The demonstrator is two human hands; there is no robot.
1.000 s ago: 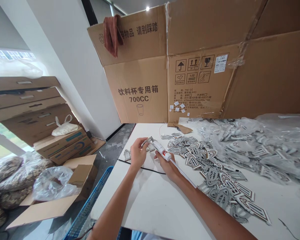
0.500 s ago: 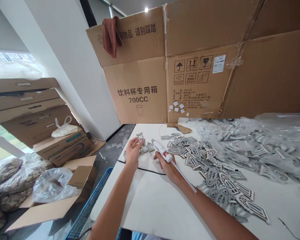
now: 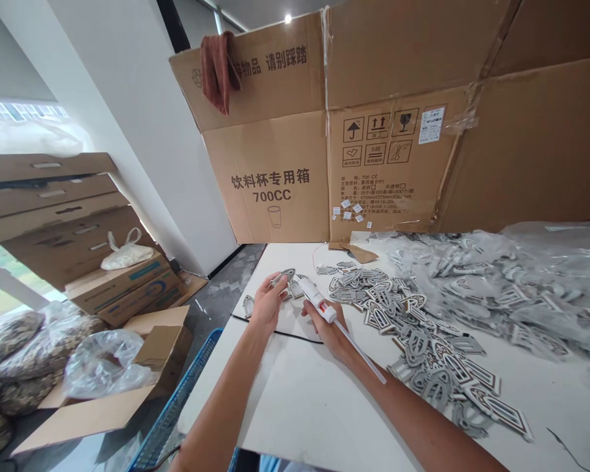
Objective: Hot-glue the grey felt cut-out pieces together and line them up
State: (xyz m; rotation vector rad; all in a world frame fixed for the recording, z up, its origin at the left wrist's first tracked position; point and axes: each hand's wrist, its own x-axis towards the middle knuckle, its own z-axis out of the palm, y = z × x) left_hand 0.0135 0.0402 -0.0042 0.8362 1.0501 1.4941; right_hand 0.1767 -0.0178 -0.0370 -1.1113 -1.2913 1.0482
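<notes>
My left hand (image 3: 268, 303) is closed, pinching a small grey arched window-shaped piece (image 3: 286, 274) between thumb and fingers. My right hand (image 3: 326, 324) is wrapped round a white hot glue gun (image 3: 314, 296), with a long clear glue stick (image 3: 361, 354) sticking out of its back end. The gun's nozzle points up and left, close to the held piece; I cannot tell whether they touch. Another grey piece (image 3: 247, 305) lies just left of my left hand, and a few more lie partly hidden behind the hands.
Many grey and brown-edged arched pieces (image 3: 413, 328) are heaped on the white table (image 3: 285, 406) to the right. Clear plastic bags (image 3: 511, 269) with more pieces lie behind. Cardboard (image 3: 275, 151) walls the back. A black cable (image 3: 295, 337) crosses the table, and a blue crate (image 3: 177, 406) stands left.
My left hand has turned and shifted slightly right, tilting the piece from upright to flatter and nearer the nozzle. The glue gun has moved only slightly.
</notes>
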